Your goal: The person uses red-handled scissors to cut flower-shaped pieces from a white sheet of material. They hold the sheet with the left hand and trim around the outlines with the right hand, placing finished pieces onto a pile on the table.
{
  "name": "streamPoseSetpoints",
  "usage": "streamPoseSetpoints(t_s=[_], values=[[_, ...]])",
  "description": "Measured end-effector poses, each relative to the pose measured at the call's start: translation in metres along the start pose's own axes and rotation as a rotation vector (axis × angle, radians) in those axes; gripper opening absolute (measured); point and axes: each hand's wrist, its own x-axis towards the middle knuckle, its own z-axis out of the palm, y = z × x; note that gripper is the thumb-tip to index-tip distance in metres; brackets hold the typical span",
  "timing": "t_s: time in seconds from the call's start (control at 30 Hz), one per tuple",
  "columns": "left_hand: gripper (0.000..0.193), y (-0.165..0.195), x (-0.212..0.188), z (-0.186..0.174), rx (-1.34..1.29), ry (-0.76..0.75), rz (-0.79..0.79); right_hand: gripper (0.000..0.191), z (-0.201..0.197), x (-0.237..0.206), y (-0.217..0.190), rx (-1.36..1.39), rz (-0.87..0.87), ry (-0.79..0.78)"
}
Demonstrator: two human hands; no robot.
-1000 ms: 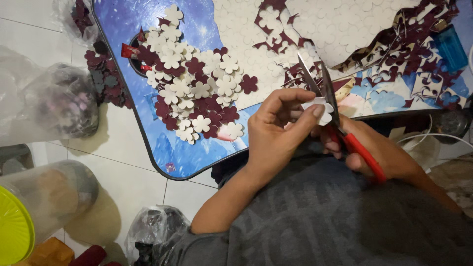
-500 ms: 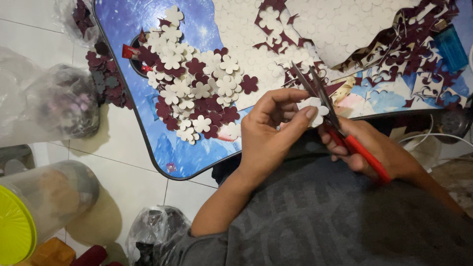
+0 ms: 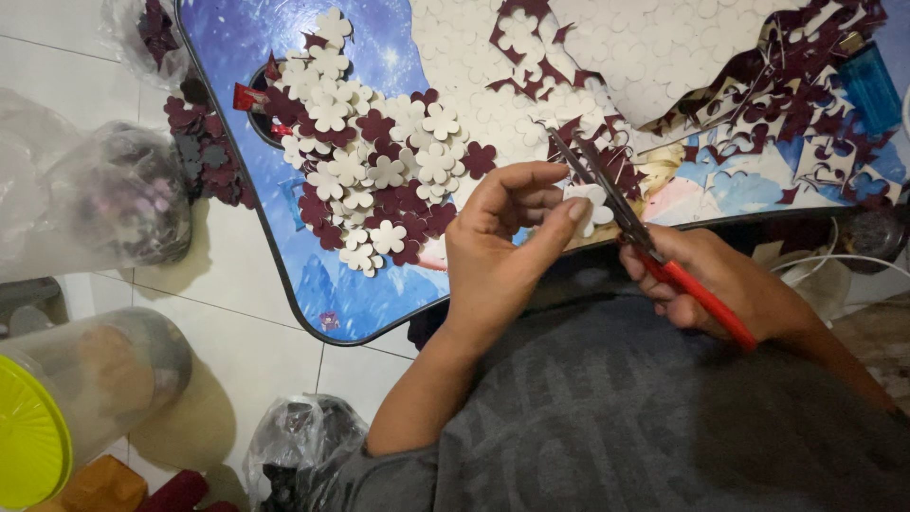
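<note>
My left hand (image 3: 502, 251) pinches a small white flower-shaped cutout (image 3: 591, 207) between thumb and fingertips. My right hand (image 3: 720, 284) grips red-handled scissors (image 3: 645, 237), whose dark blades are open around the cutout's edge. Both hands hover over the near edge of a blue patterned low table (image 3: 351, 303). A heap of white and maroon flower cutouts (image 3: 379, 180) lies on the table to the left of my hands. A white sheet printed with flower outlines (image 3: 664, 47) and maroon offcuts (image 3: 787, 95) lie farther back.
Clear plastic bags of cutouts (image 3: 123, 199) sit on the white tiled floor at left. A clear jar with a yellow-green lid (image 3: 57, 417) lies at bottom left. A dark bag (image 3: 299, 446) rests near my left elbow. A blue lighter (image 3: 867, 85) lies at the table's right.
The hands have shifted only slightly; the scissors keep working around the white cutout, which has turned a little in my left fingers.
</note>
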Motion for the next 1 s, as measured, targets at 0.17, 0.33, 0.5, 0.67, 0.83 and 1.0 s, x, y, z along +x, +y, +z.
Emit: streamPoseSetpoints(t_s=[0.17,0.33,0.5,0.67,0.83,1.0], values=[[0.030,-0.001,0.003,-0.003,-0.045,0.013,0.012,0.096,-0.005,-0.002,0.004,-0.110,-0.047,0.023],[0.031,-0.003,0.004,-0.009,-0.040,0.012,0.059,0.095,-0.006,-0.002,0.008,-0.146,-0.030,0.025],[0.032,-0.011,0.005,-0.012,-0.081,0.047,0.103,0.092,-0.007,-0.001,0.007,-0.175,-0.032,0.018],[0.040,-0.018,0.008,0.002,-0.286,0.051,0.070,0.092,-0.002,-0.001,-0.002,-0.060,-0.063,0.052],[0.044,-0.018,0.004,0.008,-0.268,0.023,0.017,0.105,0.005,0.001,-0.010,0.069,-0.029,0.039],[0.041,-0.016,0.003,0.009,-0.251,-0.023,0.024,0.118,0.006,0.001,-0.015,0.050,-0.012,0.055]])
